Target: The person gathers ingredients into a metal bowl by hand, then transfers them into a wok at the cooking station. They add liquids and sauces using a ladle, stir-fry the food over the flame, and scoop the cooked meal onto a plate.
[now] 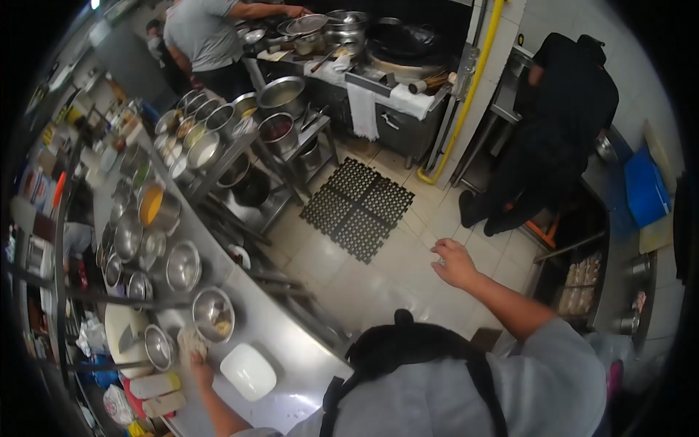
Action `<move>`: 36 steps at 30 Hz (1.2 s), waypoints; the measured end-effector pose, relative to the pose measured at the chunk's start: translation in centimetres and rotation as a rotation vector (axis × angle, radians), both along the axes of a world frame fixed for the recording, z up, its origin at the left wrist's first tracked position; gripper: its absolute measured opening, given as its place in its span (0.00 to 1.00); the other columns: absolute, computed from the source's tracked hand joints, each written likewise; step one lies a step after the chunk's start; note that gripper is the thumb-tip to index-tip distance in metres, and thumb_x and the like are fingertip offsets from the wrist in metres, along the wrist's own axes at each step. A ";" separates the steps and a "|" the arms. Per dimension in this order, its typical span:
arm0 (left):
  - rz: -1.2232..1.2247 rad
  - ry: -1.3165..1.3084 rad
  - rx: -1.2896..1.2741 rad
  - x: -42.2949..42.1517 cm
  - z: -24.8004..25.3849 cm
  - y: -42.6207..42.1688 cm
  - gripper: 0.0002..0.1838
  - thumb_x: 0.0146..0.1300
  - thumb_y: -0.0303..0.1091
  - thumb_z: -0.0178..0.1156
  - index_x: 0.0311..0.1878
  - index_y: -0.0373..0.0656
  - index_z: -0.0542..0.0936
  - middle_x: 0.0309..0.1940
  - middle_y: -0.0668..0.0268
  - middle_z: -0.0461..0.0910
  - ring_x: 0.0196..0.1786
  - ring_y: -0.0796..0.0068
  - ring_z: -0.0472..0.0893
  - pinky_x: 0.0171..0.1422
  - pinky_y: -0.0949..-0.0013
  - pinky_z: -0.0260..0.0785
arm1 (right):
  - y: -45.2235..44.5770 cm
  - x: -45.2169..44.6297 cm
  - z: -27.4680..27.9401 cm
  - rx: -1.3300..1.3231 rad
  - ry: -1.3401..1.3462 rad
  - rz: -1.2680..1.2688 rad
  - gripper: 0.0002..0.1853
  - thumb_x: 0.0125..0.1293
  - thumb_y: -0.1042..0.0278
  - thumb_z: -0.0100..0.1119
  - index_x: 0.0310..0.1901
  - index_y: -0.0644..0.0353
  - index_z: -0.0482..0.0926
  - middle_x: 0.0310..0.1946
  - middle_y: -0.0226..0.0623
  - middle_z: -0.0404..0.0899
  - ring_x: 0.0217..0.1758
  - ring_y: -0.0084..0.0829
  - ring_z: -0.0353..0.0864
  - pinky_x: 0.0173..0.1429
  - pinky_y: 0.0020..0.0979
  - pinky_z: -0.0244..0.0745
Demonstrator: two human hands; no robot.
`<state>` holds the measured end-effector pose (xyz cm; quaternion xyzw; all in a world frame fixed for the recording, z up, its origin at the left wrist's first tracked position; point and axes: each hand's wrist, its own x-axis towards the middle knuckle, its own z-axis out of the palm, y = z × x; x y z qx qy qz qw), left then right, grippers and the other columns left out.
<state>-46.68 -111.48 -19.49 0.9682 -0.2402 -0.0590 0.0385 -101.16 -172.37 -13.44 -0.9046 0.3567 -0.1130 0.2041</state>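
My left hand is closed on a crumpled beige cloth on the steel counter. Close to it are a steel bowl with some food in the bottom, a smaller steel bowl and a white rectangular dish. My right hand is out over the floor to the right, away from the counter. Its fingers are curled together, and a small pale spot shows at the fingertips, too small to name.
Several steel bowls and a pot of orange liquid line the counter. A black rubber mat lies on the tiles. One person works at the stove; another, in dark clothes, bends at the right.
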 end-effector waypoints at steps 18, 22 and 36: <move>-0.156 0.896 -0.946 -0.9 24.9 -50.9 0.16 0.54 0.29 0.63 0.44 0.30 0.81 0.48 0.50 0.81 0.54 0.62 0.80 0.59 0.64 0.69 | -29.2 26.1 -9.2 0.407 0.506 0.520 0.33 0.52 0.55 0.66 0.56 0.67 0.69 0.53 0.54 0.75 0.59 0.49 0.75 0.62 0.42 0.71; -0.398 1.240 -0.687 2.9 23.8 -65.3 0.11 0.56 0.27 0.63 0.40 0.30 0.82 0.48 0.52 0.81 0.52 0.66 0.79 0.57 0.65 0.68 | -38.5 28.8 -8.2 0.439 0.268 0.066 0.34 0.53 0.56 0.66 0.56 0.70 0.68 0.54 0.57 0.74 0.60 0.50 0.73 0.63 0.41 0.70; 0.218 1.345 -0.349 6.9 20.1 -88.5 0.13 0.64 0.25 0.61 0.51 0.35 0.79 0.43 0.68 0.81 0.43 0.80 0.77 0.48 0.75 0.68 | -61.9 36.8 -23.1 0.724 0.586 -0.367 0.30 0.57 0.64 0.55 0.62 0.68 0.67 0.52 0.55 0.77 0.59 0.50 0.76 0.63 0.48 0.70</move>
